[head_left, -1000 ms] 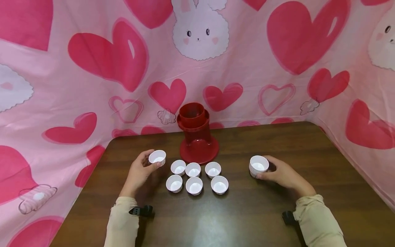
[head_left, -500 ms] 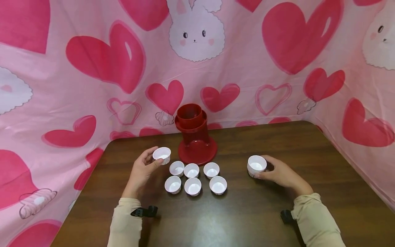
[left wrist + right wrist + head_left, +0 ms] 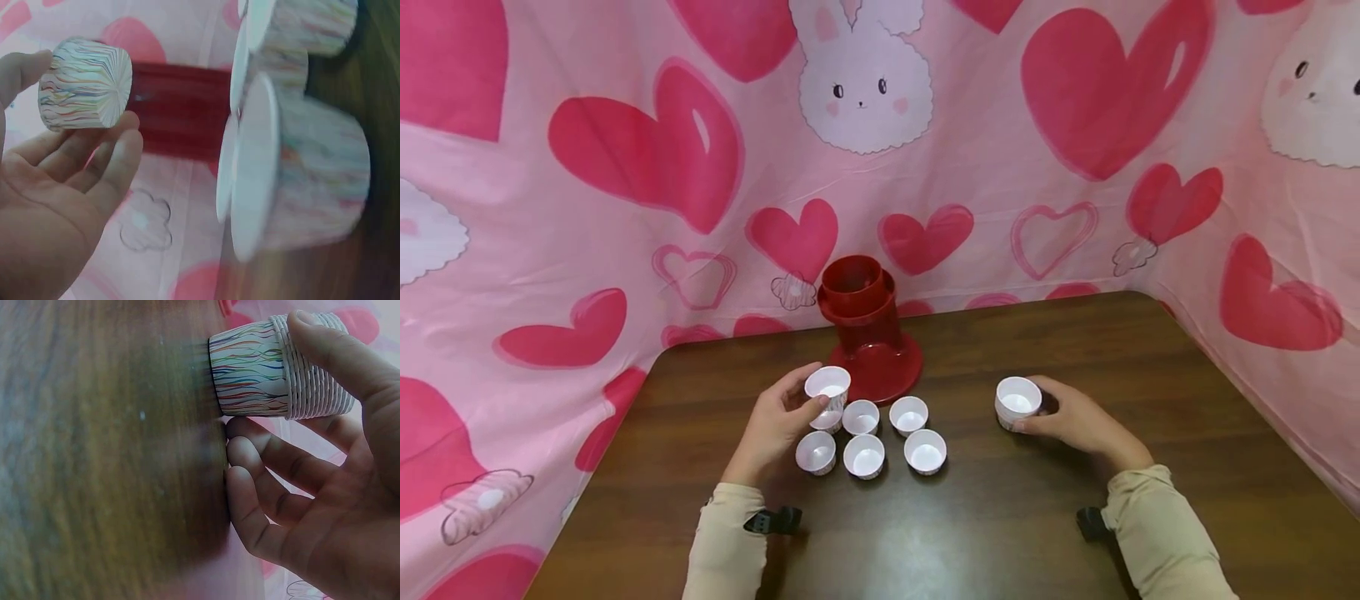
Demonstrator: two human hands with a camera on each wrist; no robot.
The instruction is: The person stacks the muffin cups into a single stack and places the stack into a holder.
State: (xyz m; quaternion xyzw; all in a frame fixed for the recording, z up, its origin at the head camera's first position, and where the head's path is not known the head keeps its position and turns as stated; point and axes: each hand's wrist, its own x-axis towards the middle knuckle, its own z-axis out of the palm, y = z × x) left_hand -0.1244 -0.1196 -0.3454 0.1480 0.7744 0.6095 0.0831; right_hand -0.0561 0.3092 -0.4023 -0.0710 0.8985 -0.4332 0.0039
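My left hand (image 3: 777,427) pinches one white paper baking cup (image 3: 828,387) between thumb and fingers. In the left wrist view this cup (image 3: 84,84) shows coloured wavy stripes and a pleated base. It is held mouth up over the back-left cup (image 3: 827,419) of a small group, partly hiding it. My right hand (image 3: 1082,423) grips a nested stack of the same cups (image 3: 1018,403), off to the right. The right wrist view shows many stacked rims on this stack (image 3: 281,369), its base at the table surface and my thumb across the rims.
Several single cups stand mouth up in two rows, among them a front-right cup (image 3: 925,452) and a front-middle cup (image 3: 863,457). Behind them a red cylindrical stand (image 3: 861,321) rises from a round base. A pink heart-patterned cloth (image 3: 970,167) hangs beyond the brown table (image 3: 970,533).
My left hand has moved right with its cup, from beside the group to over the back-left cup. The right hand keeps its hold on the stack. The head view has shifted slightly.
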